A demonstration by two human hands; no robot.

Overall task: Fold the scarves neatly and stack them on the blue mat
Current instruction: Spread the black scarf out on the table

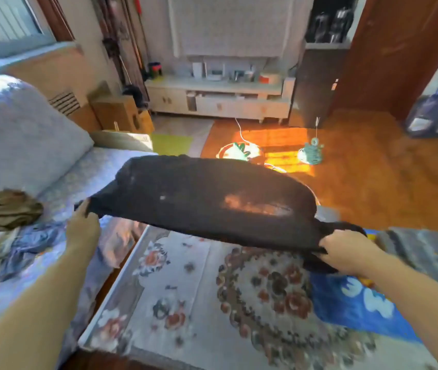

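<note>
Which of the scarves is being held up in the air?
The black scarf, stretched between the left hand and right hand. The brown scarf lies on the bed; the grey scarf lies at right.

A lived-in home bedroom: quilted bed (12, 263), low white cabinet (217, 98), wooden floor (372, 169) and a sunlit window (4, 22).

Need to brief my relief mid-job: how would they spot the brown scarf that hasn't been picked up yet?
Start at the bed with the blue floral cover along the left side. The brown scarf lies crumpled on it at the far left edge, below the big grey pillow. Unlike the black scarf stretched between both hands, it is olive-brown, bunched and untouched.
</note>
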